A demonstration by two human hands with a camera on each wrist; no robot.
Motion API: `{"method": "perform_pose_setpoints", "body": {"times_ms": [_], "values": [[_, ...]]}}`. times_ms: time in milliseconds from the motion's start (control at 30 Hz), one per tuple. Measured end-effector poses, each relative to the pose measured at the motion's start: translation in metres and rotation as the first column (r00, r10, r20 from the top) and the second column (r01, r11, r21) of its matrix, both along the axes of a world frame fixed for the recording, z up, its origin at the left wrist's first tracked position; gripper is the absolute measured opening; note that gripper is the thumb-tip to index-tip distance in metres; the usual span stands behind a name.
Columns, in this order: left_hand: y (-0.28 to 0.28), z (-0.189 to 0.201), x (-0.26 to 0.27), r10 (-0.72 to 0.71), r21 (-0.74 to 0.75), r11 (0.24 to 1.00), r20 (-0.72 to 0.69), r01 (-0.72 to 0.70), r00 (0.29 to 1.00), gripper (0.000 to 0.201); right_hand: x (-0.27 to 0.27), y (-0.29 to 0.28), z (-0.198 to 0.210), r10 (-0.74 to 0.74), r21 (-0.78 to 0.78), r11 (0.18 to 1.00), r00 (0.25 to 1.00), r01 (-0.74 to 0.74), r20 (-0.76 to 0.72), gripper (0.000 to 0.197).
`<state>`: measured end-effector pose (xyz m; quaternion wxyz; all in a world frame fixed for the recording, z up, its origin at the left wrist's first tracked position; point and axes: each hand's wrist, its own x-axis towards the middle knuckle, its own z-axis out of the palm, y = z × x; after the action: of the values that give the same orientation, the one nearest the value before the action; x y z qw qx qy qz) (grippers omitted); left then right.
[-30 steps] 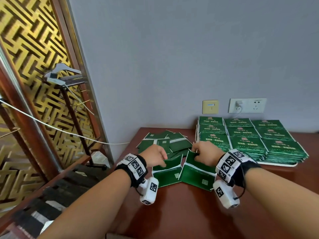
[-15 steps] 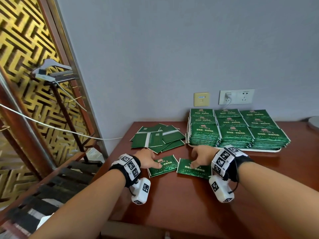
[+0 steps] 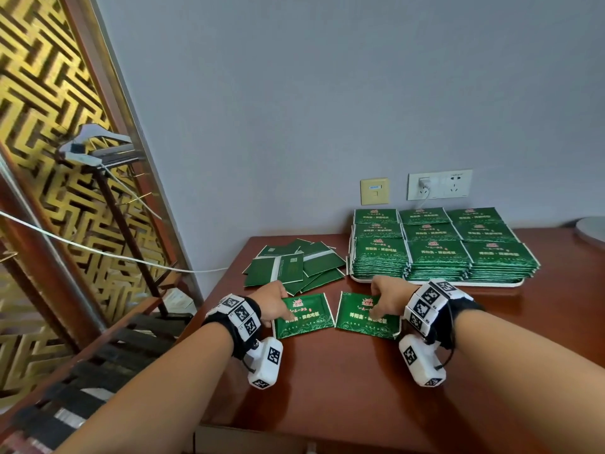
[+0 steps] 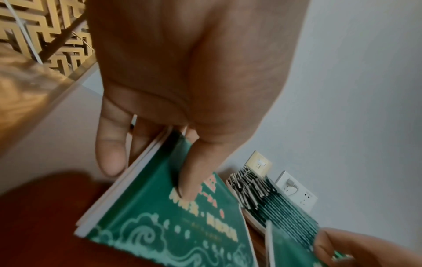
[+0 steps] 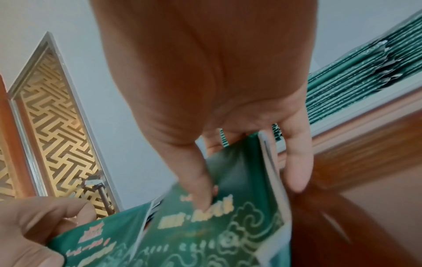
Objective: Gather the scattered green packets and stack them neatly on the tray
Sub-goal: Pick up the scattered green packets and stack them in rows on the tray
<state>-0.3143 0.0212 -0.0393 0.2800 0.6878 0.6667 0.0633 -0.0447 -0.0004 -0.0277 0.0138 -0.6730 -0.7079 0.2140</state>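
Note:
Two green packets lie printed side up, side by side near the table's front. My left hand (image 3: 278, 306) pinches the left packet (image 3: 306, 317) at its left edge, thumb on top (image 4: 190, 182) and fingers underneath. My right hand (image 3: 381, 299) pinches the right packet (image 3: 365, 319) at its top edge, thumb pressed on the print (image 5: 202, 191). A loose pile of packets (image 3: 294, 265) lies back side up behind my left hand. Several neat stacks (image 3: 438, 257) fill the white tray (image 3: 435, 284) just beyond my right hand.
The brown table (image 3: 343, 388) stands against a grey wall with a socket and a plugged charger (image 3: 425, 186). A gold lattice screen (image 3: 49, 158) and a stand with a white cable (image 3: 98, 149) lie off the table's left edge. A round grey object (image 3: 592, 229) sits at far right.
A second ago both packets were tilted up with their plain backs showing. Both hands have turned them over and brought them down flat, printed side up, closer to me.

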Motion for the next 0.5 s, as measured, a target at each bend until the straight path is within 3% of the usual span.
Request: {"method": "perform_pose_setpoints", "body": {"times_ms": [67,267,400,500], "values": [[0.001,0.01,0.005,-0.01,0.018,1.0,0.029,0.01,1.0,0.042,0.007,0.0,0.003,-0.026,0.004,1.0,0.999,0.026,-0.039,0.039],[0.01,0.053,0.044,-0.11,0.172,0.98,0.079,0.095,0.991,0.04,0.038,-0.002,0.038,-0.048,0.084,0.994,0.978,0.066,-0.202,0.052],[0.018,0.075,0.085,-0.102,0.213,0.976,0.278,0.042,0.955,0.039,0.076,0.006,0.059,-0.107,0.169,0.969,0.921,0.181,-0.375,0.052],[0.026,0.088,0.119,-0.09,0.152,0.988,0.481,0.018,0.872,0.036,0.113,0.008,0.075,-0.114,0.251,0.934,0.876,0.256,-0.469,0.052]]}}
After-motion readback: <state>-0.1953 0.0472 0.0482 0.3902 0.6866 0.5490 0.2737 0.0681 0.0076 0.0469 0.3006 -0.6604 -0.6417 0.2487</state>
